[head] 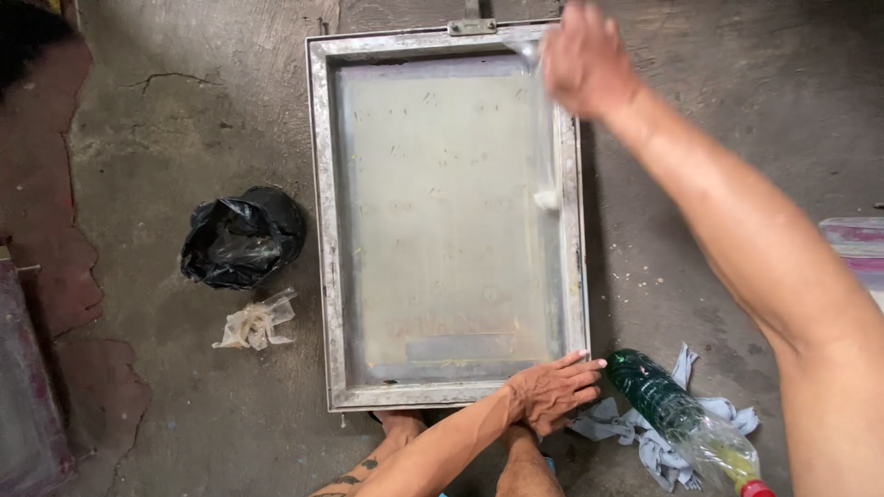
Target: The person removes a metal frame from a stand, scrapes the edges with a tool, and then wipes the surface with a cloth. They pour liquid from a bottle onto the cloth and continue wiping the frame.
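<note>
- A rectangular metal-framed screen [448,216] lies flat on a cracked, stained concrete floor [184,120], its dull grey frame scuffed and its pale mesh panel smooth and faintly marked.
- The left hand [551,391] rests palm down on the frame's near right corner, fingers [580,366] spread flat and gripping nothing.
- The right hand [582,57], blurred, is raised over the frame's far right corner; its fingers look closed on the top of a thin clear plastic strip [545,138] that hangs down along the frame's right side, ending in a small whitish lump, though the blur leaves the grip uncertain.
- Just right of the frame's near corner, a green plastic bottle [686,419] with a red cap lies on its side across a crumpled pale blue rag [635,433].
- Left of the frame sits a glossy, bunched black plastic bag [241,237]; nearer the camera from it lies a crumpled clear wrapper [256,322].
- A small metal hinge plate [471,26] sits at the frame's far edge.
- Bare feet [402,425] show just below the frame's near edge.
</note>
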